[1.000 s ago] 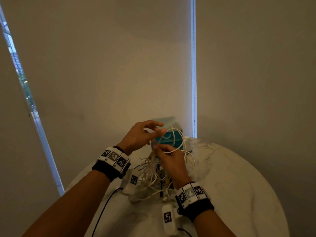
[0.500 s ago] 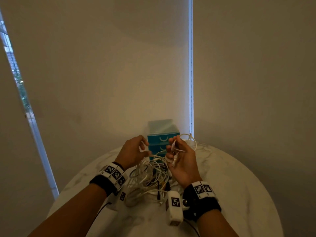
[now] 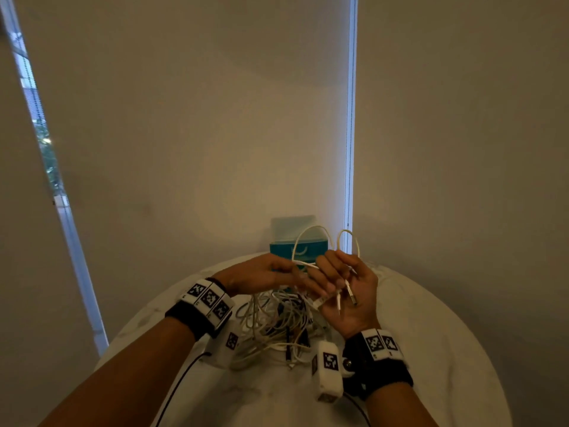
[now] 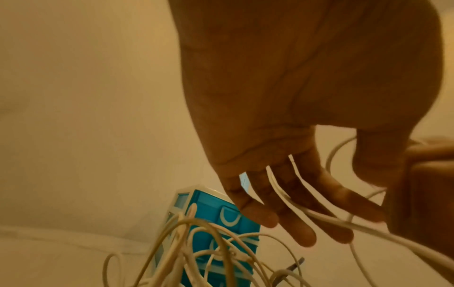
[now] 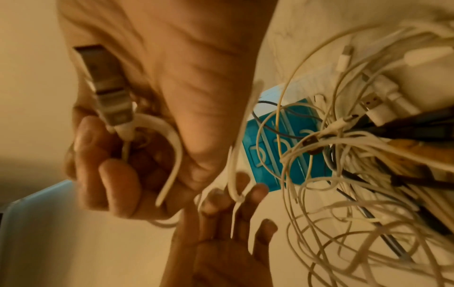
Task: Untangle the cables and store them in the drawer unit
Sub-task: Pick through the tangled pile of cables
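A: Nearest, what lies on the table (image 3: 431,349)?

B: The cable tangle (image 3: 274,322), under both wrists.

A: And the hands?

B: The right hand (image 3: 348,291), palm up, curls its fingers round a white cable (image 3: 311,238) with plugs across the palm. The left hand (image 3: 261,274) has straight fingers (image 4: 304,231), slightly spread, with the strand running between them.

A: Risk?

B: The strand may snag the heap and drag it. Farthest, the drawer unit (image 3: 295,246) stands shut.
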A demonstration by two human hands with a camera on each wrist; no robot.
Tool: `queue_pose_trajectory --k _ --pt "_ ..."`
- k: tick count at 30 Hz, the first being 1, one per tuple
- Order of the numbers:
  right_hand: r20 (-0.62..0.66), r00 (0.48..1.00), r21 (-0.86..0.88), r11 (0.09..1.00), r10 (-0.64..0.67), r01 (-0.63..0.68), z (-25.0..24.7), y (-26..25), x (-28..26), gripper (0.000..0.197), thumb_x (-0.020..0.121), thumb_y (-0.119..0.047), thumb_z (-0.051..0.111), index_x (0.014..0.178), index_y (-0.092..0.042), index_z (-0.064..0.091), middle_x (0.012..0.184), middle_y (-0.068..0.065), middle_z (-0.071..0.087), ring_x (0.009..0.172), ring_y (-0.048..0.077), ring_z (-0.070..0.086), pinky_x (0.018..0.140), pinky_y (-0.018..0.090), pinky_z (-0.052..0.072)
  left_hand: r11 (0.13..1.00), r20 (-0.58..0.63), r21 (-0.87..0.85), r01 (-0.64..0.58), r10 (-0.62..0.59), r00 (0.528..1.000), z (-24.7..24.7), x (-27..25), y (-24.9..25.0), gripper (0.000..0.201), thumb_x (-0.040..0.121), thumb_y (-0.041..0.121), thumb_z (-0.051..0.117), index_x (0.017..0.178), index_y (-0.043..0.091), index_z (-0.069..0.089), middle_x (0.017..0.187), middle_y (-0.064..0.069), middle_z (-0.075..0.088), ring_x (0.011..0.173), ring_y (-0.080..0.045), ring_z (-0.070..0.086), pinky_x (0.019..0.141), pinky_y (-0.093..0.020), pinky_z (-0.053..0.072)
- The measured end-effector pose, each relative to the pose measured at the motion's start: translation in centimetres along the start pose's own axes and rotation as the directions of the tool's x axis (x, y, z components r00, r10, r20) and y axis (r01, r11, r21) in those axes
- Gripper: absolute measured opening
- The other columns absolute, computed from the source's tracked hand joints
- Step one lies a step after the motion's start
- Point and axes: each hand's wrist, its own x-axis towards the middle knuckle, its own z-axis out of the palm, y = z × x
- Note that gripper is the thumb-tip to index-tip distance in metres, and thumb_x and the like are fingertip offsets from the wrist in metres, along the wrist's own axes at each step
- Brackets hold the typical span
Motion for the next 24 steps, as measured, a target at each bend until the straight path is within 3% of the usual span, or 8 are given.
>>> queue_pose_trajectory --k 2,5,9,12,15,19,21,24 --pt "-0.061 0.997 -0.076 0.996 0.036 -0.041 -0.2 -0.4 0.1 0.040 0.105 -0.022 0.045 0.066 -0.019 0.037 0.063 0.001 0.035 0.057 0.016 0.039 0.058 0.030 0.025 1.000 -0.153 -0.021 0.014 -0.018 0.988 -0.6 -0.1 0.0 0.048 0.101 0.054 0.063 0.102 0.009 0.079 0.096 -0.007 0.079 0.090 -0.021 0.073 0.090 -0.042 0.057" --pt "-0.236 0.968 -0.194 0.973 0.081 -0.128 -0.4 -0.6 0.6 0.040 0.105 -0.027 0.054 0.067 -0.016 0.049 0.084 0.008 0.060 0.062 0.016 0.053 0.053 0.026 0.041 0.999 -0.411 0.026 0.029 -0.016 0.911 -1.8 -0.4 0.3 0.047 0.096 0.055 0.072 0.081 0.011 0.068 0.070 0.003 0.063 0.065 -0.007 0.056 0.071 -0.033 0.048" --pt "-0.409 0.908 -0.178 0.968 0.089 -0.176 -1.0 -0.5 1.6 0.030 0.107 -0.029 0.058 0.083 -0.010 0.062 0.127 0.018 0.072 0.075 0.017 0.072 0.052 0.021 0.055 0.990 -0.623 0.120 0.068 0.021 0.782 -3.2 -1.3 1.2 0.034 0.088 0.045 0.084 0.079 0.019 0.064 0.067 0.009 0.059 0.058 -0.002 0.048 0.057 -0.016 0.040" --pt "-0.509 0.860 -0.229 0.955 0.047 -0.188 -1.7 -0.3 1.5 0.019 0.099 -0.022 0.070 0.106 -0.005 0.067 0.135 0.028 0.067 0.095 0.028 0.078 0.066 0.027 0.065 0.990 -0.738 0.120 0.068 0.043 0.673 -4.2 -1.8 1.1 0.023 0.089 0.026 0.085 0.082 0.020 0.064 0.067 0.007 0.054 0.058 -0.004 0.044 0.057 -0.016 0.038" --pt "-0.561 0.826 -0.281 0.929 0.043 -0.239 -2.0 -0.1 1.2 0.033 0.093 -0.018 0.073 0.120 -0.001 0.063 0.128 0.031 0.070 0.106 0.035 0.078 0.077 0.035 0.067 0.990 -0.809 0.127 0.061 0.068 0.584 -5.6 -2.3 0.4 0.021 0.087 0.005 0.079 0.084 0.021 0.065 0.074 0.006 0.060 0.065 -0.004 0.049 0.063 -0.015 0.042" --pt "-0.635 0.773 -0.458 0.810 -0.010 -0.366 -2.2 -0.2 1.2 0.040 0.103 -0.025 0.067 0.127 0.006 0.060 0.110 0.027 0.078 0.097 0.033 0.080 0.071 0.033 0.067 0.982 -0.864 0.182 0.047 0.137 0.485 -8.4 -3.5 -0.9 0.021 0.088 0.002 0.077 0.091 0.021 0.070 0.088 0.006 0.067 0.082 -0.012 0.060 0.080 -0.033 0.052" --pt "-0.646 0.759 -0.585 0.693 -0.083 -0.422 -2.0 -0.1 1.3 0.041 0.108 -0.033 0.060 0.117 0.007 0.063 0.096 0.023 0.080 0.081 0.028 0.081 0.062 0.028 0.065 0.972 -0.852 0.224 0.072 0.160 0.498 -9.1 -4.1 -1.5 0.020 0.090 0.006 0.078 0.096 0.023 0.071 0.094 0.008 0.069 0.091 -0.013 0.060 0.089 -0.036 0.052" --pt "-0.608 0.788 -0.624 0.674 -0.101 -0.395 -1.0 0.5 1.7 0.042 0.114 -0.036 0.044 0.104 -0.001 0.065 0.076 0.016 0.076 0.057 0.018 0.069 0.051 0.022 0.052 0.942 -0.743 0.284 0.178 0.099 0.661 -8.4 -4.2 -2.5 0.014 0.095 0.025 0.079 0.106 0.029 0.072 0.123 0.002 0.070 0.119 -0.016 0.055 0.105 -0.035 0.041"
